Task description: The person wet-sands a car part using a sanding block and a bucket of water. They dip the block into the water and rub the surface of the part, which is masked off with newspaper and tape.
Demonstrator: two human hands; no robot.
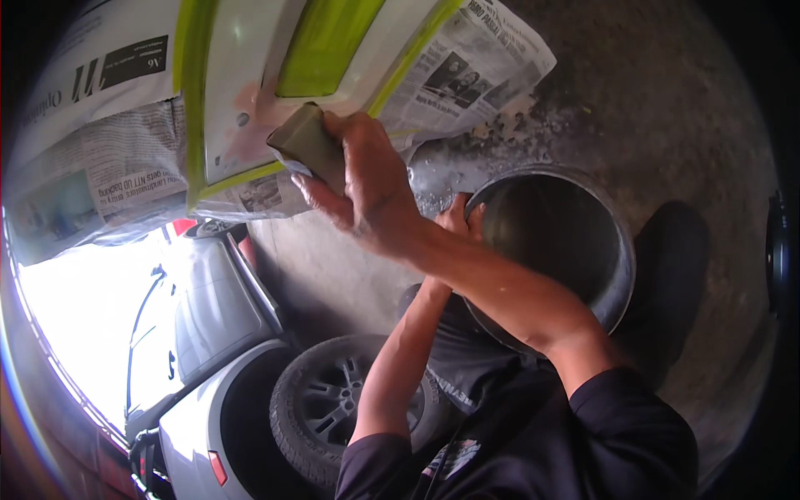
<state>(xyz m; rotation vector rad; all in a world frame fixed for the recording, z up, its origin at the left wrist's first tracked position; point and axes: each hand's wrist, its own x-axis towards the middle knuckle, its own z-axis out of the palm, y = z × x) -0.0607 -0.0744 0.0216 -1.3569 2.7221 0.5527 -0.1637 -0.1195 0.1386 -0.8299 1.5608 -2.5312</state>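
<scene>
Gripping a grey sanding block [307, 143] against the white panel [242, 92], right hand [371, 187]; left hand [457, 218] clutches the bucket [621, 258] rim.

Bucket [617, 250] blocks right; masking newspaper [108, 158] crowds panel [242, 92]; bare floor [333, 275] between, passable.

Short black sleeves [617, 417] above bare forearms, hands ungloved

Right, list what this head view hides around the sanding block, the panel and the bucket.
- Sanding block: its working face is turned to the white panel; the right hand covers its rear.
- Left hand: mostly behind the right forearm, at the bucket rim.
- Panel: cut by the top edge, masked by newspaper.
- Bucket contents: too dark.
</scene>
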